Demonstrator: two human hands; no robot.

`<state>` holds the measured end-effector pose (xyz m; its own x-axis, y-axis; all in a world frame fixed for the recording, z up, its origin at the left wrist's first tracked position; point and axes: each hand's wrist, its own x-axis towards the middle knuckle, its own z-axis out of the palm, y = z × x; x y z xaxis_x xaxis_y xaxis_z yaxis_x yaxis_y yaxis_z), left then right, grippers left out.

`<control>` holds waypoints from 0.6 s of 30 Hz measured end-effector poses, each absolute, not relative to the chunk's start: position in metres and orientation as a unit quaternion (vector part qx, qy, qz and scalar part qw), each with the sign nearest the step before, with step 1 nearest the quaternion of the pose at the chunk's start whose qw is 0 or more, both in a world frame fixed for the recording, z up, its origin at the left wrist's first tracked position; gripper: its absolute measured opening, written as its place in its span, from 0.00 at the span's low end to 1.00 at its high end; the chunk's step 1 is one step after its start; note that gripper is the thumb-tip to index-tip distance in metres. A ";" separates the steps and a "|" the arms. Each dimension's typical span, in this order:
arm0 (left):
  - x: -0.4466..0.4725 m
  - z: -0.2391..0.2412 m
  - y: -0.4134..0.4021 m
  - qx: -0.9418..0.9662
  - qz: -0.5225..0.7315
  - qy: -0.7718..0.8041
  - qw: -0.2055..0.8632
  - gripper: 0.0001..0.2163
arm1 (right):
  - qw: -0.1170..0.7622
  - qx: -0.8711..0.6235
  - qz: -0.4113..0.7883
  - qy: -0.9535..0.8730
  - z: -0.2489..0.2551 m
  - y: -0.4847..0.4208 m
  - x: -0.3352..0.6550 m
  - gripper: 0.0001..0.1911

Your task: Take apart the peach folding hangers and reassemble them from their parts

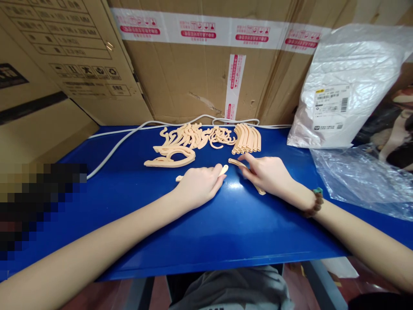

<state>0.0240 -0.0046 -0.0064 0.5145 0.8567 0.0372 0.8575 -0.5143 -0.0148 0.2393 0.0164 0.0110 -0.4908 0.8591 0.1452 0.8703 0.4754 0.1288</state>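
My left hand (200, 186) is closed around a curved beige strip (223, 169). One rounded end with a small hole sticks out past the thumb, and the other end (179, 178) shows behind the knuckles. A second curved beige strip (235, 162) is between the thumb and fingers of my right hand (266, 173), low over the blue table; its near end (262, 192) shows below the hand. Beyond my right hand lies a neat row of similar curved strips (248, 137). Longer curved pieces (171, 162) lie stacked past my left hand.
Behind are a pile of S-shaped beige pieces (183, 135) and small C-shaped pieces (222, 136). A white cable (112, 153) crosses the blue table (206, 241). Cardboard boxes (200, 77) wall the back. On the right stand a white parcel bag (335, 86) and clear plastic (358, 181).
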 end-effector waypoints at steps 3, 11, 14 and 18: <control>0.024 -0.006 -0.005 -0.871 -0.011 -0.491 0.016 0.16 | 0.052 -0.489 -0.153 -0.857 0.023 0.029 0.235 0.20; 0.024 -0.004 -0.006 -0.867 -0.012 -0.498 0.008 0.15 | 0.024 -0.336 -0.278 -0.899 0.052 0.121 0.201 0.16; 0.023 -0.004 -0.006 -0.866 -0.011 -0.500 0.006 0.15 | 0.003 -0.275 -0.290 -0.917 0.047 0.149 0.188 0.15; 0.022 -0.005 -0.005 -0.872 -0.018 -0.490 0.009 0.15 | -0.034 -0.243 -0.285 -0.927 0.039 0.166 0.174 0.15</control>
<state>0.0220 -0.0052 -0.0046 0.5199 0.8533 0.0405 0.8540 -0.5203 0.0012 0.1738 0.1655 0.0392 -0.8795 0.4699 0.0754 0.4310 0.7195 0.5446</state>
